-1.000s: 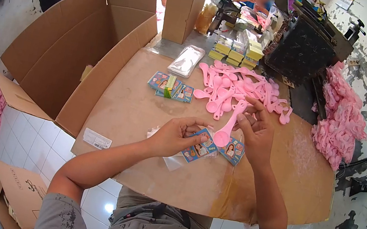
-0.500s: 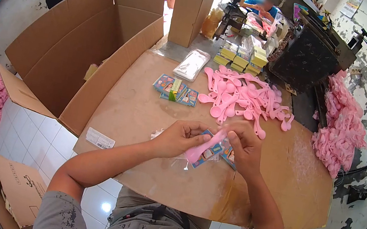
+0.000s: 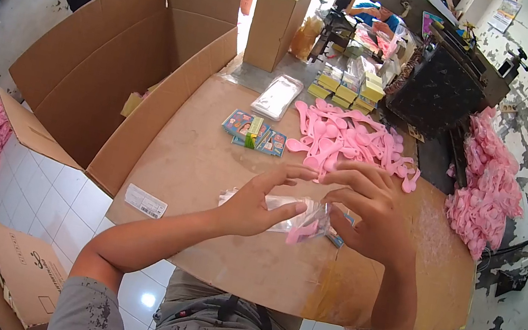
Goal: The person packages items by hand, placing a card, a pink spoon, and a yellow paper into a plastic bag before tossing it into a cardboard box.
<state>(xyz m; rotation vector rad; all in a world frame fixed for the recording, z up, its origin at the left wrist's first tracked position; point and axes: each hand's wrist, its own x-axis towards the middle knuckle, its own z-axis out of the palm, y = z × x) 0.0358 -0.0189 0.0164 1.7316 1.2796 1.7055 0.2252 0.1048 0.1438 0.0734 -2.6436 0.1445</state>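
My left hand is over the cardboard-covered table with its thumb and fingers apart and nothing gripped. Clear plastic bags lie beneath and beside it. Across from it, my right hand has spread, curved fingers; its thumb is near a clear bag. A pink spoon shows between the hands, low at the bag, partly covered by plastic. Blue printed cards are partly hidden under my right hand. Beyond the hands lies a pile of pink spoons, with banded blue cards to its left.
A large open carton stands left of the table. Behind are a stack of clear bags, yellow-edged card stacks and a black machine. Bagged pink items hang at right. Two people are in the background.
Both hands have opened and my right hand has shifted right. The pink spoon, held between them before, is now lower, among the plastic.
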